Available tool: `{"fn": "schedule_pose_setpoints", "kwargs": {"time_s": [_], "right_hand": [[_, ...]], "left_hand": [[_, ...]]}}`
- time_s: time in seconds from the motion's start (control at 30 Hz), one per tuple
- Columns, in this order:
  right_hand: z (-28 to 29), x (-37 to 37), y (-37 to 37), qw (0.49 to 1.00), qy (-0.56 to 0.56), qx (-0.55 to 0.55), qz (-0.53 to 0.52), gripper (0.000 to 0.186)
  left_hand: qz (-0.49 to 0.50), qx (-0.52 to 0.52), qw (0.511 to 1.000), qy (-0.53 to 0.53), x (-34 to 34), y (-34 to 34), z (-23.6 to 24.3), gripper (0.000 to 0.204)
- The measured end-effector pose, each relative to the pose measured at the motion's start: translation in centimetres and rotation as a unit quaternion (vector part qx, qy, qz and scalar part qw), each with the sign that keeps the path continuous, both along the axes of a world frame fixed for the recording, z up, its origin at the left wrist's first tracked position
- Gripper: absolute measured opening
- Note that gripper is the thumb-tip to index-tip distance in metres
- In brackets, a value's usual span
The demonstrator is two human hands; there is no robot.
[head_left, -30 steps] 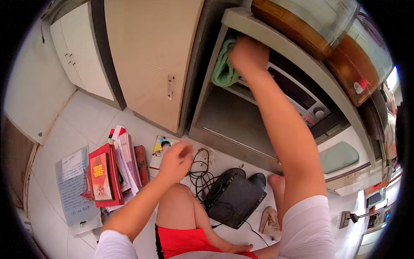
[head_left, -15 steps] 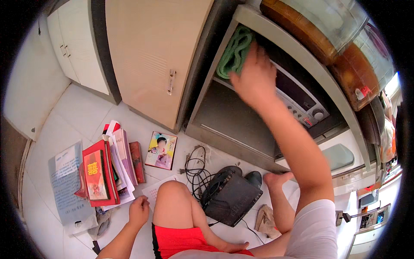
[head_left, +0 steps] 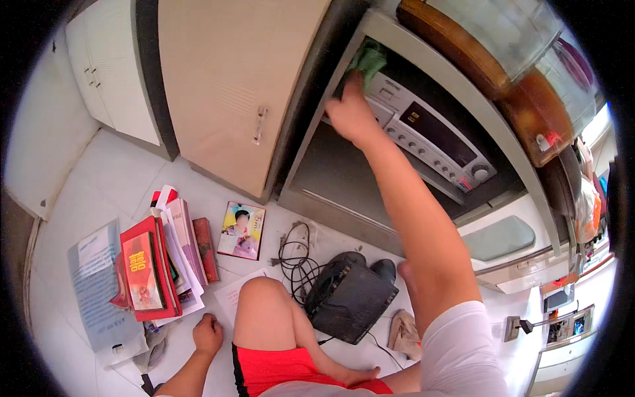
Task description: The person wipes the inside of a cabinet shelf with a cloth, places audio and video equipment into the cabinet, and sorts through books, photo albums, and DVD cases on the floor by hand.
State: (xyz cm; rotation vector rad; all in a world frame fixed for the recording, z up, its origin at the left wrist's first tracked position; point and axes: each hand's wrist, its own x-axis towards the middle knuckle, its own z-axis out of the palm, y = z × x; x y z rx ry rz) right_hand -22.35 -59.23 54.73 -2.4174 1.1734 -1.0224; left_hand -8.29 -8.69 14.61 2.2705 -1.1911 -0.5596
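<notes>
One cloth-working step seemingly in hand: right hand [head_left: 354, 114] at green cloth [head_left: 372, 58], upper-left corner of cabinet [head_left: 344, 221], fingers bent, hold unclear; left hand [head_left: 208, 335] loosely curled, nothing visible held. Next move calls for care beside stereo [head_left: 433, 139].

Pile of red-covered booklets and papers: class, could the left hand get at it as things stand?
Probably yes: the left hand is close beside the pile, and nothing visible blocks the way.
</notes>
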Motion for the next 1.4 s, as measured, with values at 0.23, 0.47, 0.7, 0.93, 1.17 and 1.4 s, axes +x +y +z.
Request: {"fn": "schedule_pose_setpoints", "kwargs": {"time_s": [0.23,0.47,0.7,0.93,1.17,1.4], "right_hand": [[-0.6,0.2,-1.2,0.894,-0.369,0.227,0.116,0.088],[-0.7,1.0,-2.6,0.912,-0.339,0.204,0.112,0.080],[-4.7,-3.2,3.7,0.952,-0.212,0.186,0.121,0.074],[-19.8,-20.0,22.7,0.872,-0.139,0.464,0.068,0.043],[-29.4,-34.7,31.8,0.908,-0.122,0.354,-0.188,0.046],[-32.4,-39.1,31.9,0.825,-0.144,0.423,-0.346,0.062]], "left_hand": [[0.000,-0.009,1.000,-0.012,-0.1,-0.2,0.0,0.012],[0.022,-0.029,0.999,-0.006,-0.4,0.9,-0.9,0.012],[0.017,0.003,0.999,-0.048,-0.4,0.7,-1.9,0.013],[0.004,-0.035,0.998,-0.060,-0.7,-0.2,-1.4,0.011],[0.017,-0.037,0.999,-0.029,0.3,0.6,-3.2,0.014],[0.080,-0.108,0.978,0.161,-3.3,0.5,4.8,0.010]]}}
